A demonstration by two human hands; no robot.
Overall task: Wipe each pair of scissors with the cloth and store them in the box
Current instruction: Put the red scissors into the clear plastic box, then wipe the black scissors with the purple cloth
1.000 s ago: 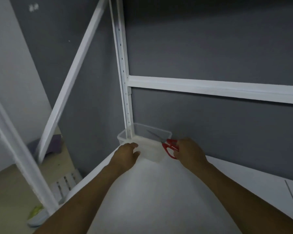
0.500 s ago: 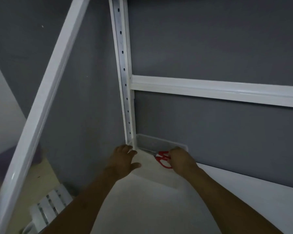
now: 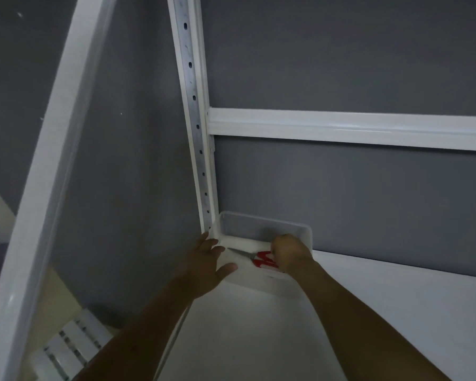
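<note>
right hand (image 3: 289,251): grip closed on scissors (image 3: 260,259) by red handles, inside box (image 3: 305,229) at back-left corner of shelf (image 3: 368,312) — blades point left along box, toward left hand (image 3: 208,261) — flat, fingers straight, against box's left end.

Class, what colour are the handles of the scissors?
Red. The head view, the only one, shows the scissors held by the right hand at the box.

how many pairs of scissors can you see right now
1. The red-handled scissors lie in the box at the back corner of the shelf, handles gripped by the right hand; that hand may hide others.
</note>
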